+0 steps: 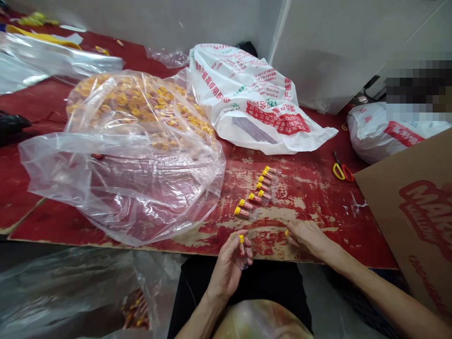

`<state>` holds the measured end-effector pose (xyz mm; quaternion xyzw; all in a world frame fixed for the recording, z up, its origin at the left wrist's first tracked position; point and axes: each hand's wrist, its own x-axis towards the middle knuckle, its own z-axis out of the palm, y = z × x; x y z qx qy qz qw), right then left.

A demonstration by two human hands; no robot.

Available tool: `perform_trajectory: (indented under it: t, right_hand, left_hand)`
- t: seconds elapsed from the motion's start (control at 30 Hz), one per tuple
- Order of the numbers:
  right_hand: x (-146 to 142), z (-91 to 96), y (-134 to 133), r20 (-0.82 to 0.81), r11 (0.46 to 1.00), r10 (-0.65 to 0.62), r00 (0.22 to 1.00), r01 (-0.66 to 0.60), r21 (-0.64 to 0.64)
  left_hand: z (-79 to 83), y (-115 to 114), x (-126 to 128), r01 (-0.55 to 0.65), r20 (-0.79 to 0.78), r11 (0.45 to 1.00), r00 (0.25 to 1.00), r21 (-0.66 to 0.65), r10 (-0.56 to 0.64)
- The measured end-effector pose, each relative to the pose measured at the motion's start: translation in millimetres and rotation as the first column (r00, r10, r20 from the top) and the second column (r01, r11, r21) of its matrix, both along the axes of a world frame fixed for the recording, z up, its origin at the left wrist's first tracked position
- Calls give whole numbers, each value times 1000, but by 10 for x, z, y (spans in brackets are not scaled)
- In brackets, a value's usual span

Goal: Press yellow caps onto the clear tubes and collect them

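The left hand (pixel 229 269) gripped a tube (pixel 242 249), the right hand (pixel 307 238) pinched a cap (pixel 286 233); few capped tubes (pixel 256 193) lay done, a full bag of caps (pixel 137 106) remained.

- I see a clear tube (pixel 242 249) with a yellow cap, standing up in my left hand (pixel 229 268); it has red stuff inside.
- A small yellow cap (pixel 286 233) sits at the fingertips (pixel 291 235) of my right hand (pixel 307 238).
- More capped tubes (pixel 254 193) lie side by side in a slanted line on the worn red board (pixel 310 197), their yellow caps pointing left.
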<state>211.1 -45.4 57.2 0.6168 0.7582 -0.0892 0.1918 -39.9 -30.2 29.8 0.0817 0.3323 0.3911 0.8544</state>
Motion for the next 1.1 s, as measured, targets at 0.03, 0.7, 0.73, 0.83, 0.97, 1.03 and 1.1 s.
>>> perform_trajectory:
  t: [0.03,0.7,0.73,0.83,0.97,1.03,1.1]
  right_hand:
    - [8,-52,4,-8,1000,8,1000,-8,0]
    - [-563,-70,-93,-738,956,-69,671,257,144]
    - [-726,-83,-114,-776,932,-41,630,304,197]
    - [-1101,-127,-108,-746,875,131,653,278,397]
    - [-1158,-129,131,-598,799,276,752,166,577]
    - [-1097,-138,301,-451,763,247,857,115,636]
    - [-1062,-179,443,-256,750,206,945,15,661]
  left_hand:
    - [3,1,3,3,-22,1000,1000,4,-3]
    - [26,57,63,-37,83,999,996,-15,38]
    - [21,45,48,-48,126,999,991,-20,51]
    - [20,39,2,-106,188,994,976,-39,111]
    - [51,72,-100,-198,101,979,974,-46,202]
    - [71,82,-159,-218,75,976,973,-28,219]
    - [90,83,-206,-224,81,974,971,-6,224]
